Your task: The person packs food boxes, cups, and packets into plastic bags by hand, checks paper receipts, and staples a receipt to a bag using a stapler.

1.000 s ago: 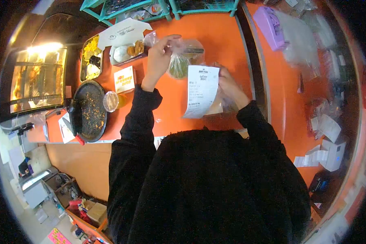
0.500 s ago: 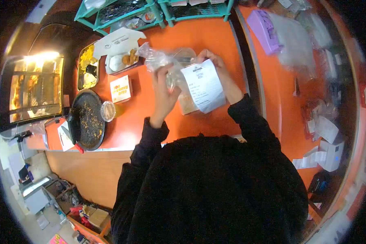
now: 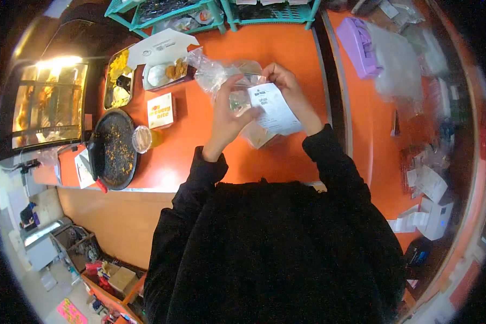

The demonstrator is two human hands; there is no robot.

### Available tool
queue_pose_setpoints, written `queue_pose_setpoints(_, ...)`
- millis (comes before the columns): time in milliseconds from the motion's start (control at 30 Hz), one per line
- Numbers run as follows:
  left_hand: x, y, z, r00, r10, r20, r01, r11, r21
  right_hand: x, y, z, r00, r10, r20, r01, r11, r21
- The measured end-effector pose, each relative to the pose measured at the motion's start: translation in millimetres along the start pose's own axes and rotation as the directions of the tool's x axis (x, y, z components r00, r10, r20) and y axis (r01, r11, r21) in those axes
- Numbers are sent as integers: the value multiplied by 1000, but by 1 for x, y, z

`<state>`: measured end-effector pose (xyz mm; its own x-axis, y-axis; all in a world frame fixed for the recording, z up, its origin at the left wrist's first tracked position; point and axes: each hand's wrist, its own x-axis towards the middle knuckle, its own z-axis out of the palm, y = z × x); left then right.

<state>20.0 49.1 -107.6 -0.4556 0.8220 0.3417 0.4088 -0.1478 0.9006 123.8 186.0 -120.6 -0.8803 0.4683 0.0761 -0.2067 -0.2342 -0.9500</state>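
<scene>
A printed white receipt (image 3: 277,114) lies over a clear plastic bag (image 3: 209,74), with a small box (image 3: 258,135) showing below it. My left hand (image 3: 227,120) is curved around the bag's left side, fingers at its upper part and thumb tip at the receipt's left edge. My right hand (image 3: 298,100) has its fingers bent at the top of the receipt and bag, pinching there; its thumb is partly hidden behind the paper.
To the left are an open meal box (image 3: 164,49), a closed white box (image 3: 161,110), a lidded cup (image 3: 142,139), a dark round tray (image 3: 119,151) and a lit display case (image 3: 48,105). Teal racks (image 3: 275,22) stand behind. A purple dispenser (image 3: 357,47) and receipt printer (image 3: 436,217) are on the right.
My left hand has moved right, its thumb now reaching the receipt's edge. The receipt has shifted slightly right and up, with its lower end flatter. The view has shifted a little.
</scene>
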Motion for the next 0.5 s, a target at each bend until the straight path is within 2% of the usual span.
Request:
queue_pose_setpoints(67, 1, -2, 1, 987, -155, 44, 158, 984, -76, 1, 4, -3, 1000, 15, 22, -15, 1000, 21)
queue_pose_setpoints(100, 3, -1, -1, 987, -158, 41, 160, 984, -74, 1, 4, -4, 999, 25, 41, -26, 999, 39)
queue_pose_setpoints(167, 6, 2, -10, 924, -360, 129, 382, 850, -363, 3, 3, -5, 999, 34, 31, -35, 998, 43)
queue_pose_setpoints(233, 5, -2, -21, 937, -340, 80, 346, 869, -353, 1, -2, -7, 999, 44, 22, -45, 998, 47)
queue_pose_setpoints(267, 3, -3, -27, 948, -317, 35, 310, 887, -343, -3, -6, -9, 998, 48, -46, -40, 986, 164)
queue_pose_setpoints(300, 1, -4, -33, 962, -274, 1, 269, 944, -194, -7, -10, -10, 992, 60, -111, -27, 960, 278)
queue_pose_setpoints(333, -4, -3, -31, 961, -278, -6, 272, 943, -193, -8, -17, -10, 992, 65, -104, -33, 959, 280)
queue_pose_setpoints(367, -13, -3, -25, 960, -16, -281, 80, 973, 216, -9, -25, -10, 978, 138, -159, -98, 966, 239)
queue_pose_setpoints(400, -25, -3, -14, 923, 158, -350, 5, 906, 423, -9, -29, -11, 954, 206, -216, -164, 966, 198)
queue_pose_setpoints(433, -37, -3, -4, 853, 327, -407, -6, 785, 619, -10, -28, -14, 945, 258, -200, -199, 942, 272)
queue_pose_setpoints(500, -59, 1, 23, 850, 193, -490, 63, 887, 457, -10, -22, -17, 950, 260, -174, -199, 931, 306)
